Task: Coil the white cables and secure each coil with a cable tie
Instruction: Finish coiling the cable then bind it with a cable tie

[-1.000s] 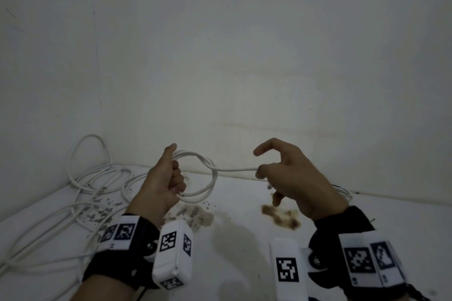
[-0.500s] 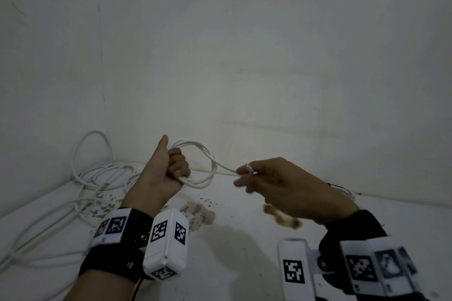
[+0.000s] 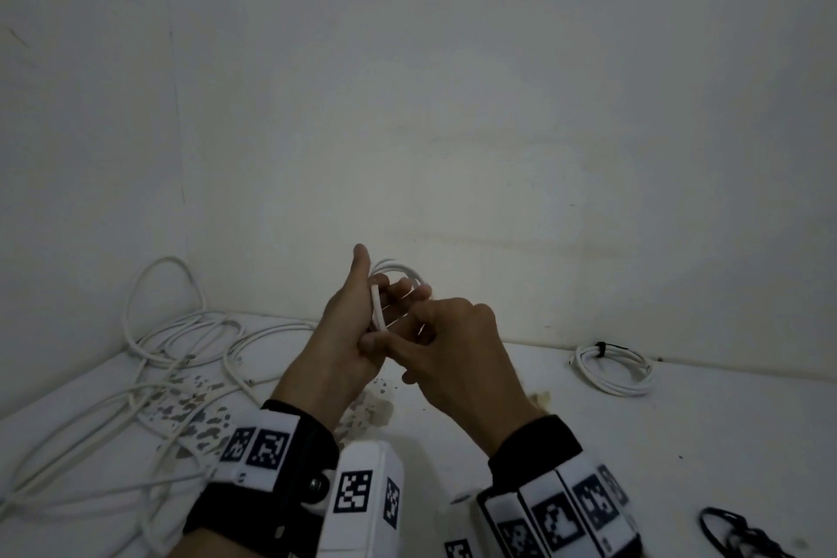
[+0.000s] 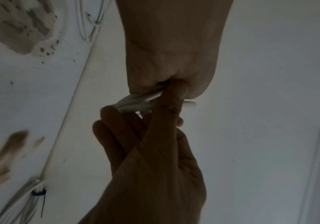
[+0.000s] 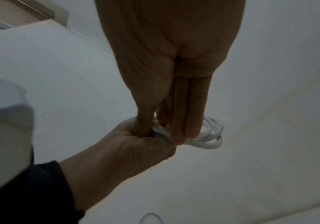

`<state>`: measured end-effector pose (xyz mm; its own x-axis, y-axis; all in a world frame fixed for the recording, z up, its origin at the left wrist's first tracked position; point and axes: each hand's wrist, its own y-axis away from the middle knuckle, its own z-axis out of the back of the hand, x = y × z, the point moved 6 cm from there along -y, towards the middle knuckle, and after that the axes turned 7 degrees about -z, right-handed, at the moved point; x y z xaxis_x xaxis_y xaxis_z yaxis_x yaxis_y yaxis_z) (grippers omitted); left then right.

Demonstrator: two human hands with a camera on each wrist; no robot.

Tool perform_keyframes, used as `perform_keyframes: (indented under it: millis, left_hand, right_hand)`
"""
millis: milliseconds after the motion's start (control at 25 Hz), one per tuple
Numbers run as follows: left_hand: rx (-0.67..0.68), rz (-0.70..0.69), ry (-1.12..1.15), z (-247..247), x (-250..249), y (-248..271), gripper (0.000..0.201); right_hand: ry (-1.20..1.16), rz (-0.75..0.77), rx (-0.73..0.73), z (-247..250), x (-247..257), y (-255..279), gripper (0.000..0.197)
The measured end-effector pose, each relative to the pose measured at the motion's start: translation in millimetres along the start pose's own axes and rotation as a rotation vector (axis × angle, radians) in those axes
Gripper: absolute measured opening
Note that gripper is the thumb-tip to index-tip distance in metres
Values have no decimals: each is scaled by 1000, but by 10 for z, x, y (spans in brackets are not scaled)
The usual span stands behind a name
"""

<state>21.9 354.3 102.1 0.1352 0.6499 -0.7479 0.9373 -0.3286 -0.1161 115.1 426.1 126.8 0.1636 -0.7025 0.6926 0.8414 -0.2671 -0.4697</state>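
Left hand (image 3: 348,331) holds a small coil of white cable (image 3: 401,274) above the worktop (image 3: 589,444), thumb upright, fingers curled round the bunched loops. Short free end of the cable (image 3: 377,308) lies across the left palm. Right hand (image 3: 457,358) presses in against the left; its thumb and fingers close on the loops at the gathered point, as the right wrist view shows.

Progress, judged from the layout:
- One finished coil (image 3: 613,369) lies on the worktop by the far wall, to the right, bound with a dark cable tie (image 3: 601,349). Done.
- Coil in hand: looks fully wound, end tucked in; no tie on it yet. Next need is a tie, so one hand must let go while the other keeps the loops together; risk of the coil springing open.
- Loose tangle of white cables (image 3: 149,376) sprawls over the left corner of the worktop, uncoiled. Count unclear.
- Dark bundle (image 3: 743,535) at the lower right edge, possibly spare ties; too blurred to confirm.

Labels: only square black-and-white coded markers on the wrist bands (image 3: 256,449). No readable writing or brand anywhere.
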Motion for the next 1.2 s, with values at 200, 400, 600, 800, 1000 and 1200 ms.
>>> perform_keyframes:
  millis: [200,400,600,800,1000,1200]
  left_hand:
    - [138,81,14,-125,55,69,53]
    - [155,15,-313,-124,30,116,54]
    - [238,100,-343,-60,6,88,74]
    - [264,143,-345,-68,-30,98,76]
    - [158,91,-454,53,-98,52,81]
    - [86,83,-611,59,-72,69,89]
  right_hand:
    - [-102,-44,-55,76,-125,-34,30]
    - [-141,-59,104,4,-258,-56,27]
    - [-53,-63,-128,394,-346,-143,20]
    - [-750,-390,174,135,-455,-121,39]
    - [-743,-366,253,34,-434,-96,44]
    - [-626,-419,381,19,-491,-36,59]
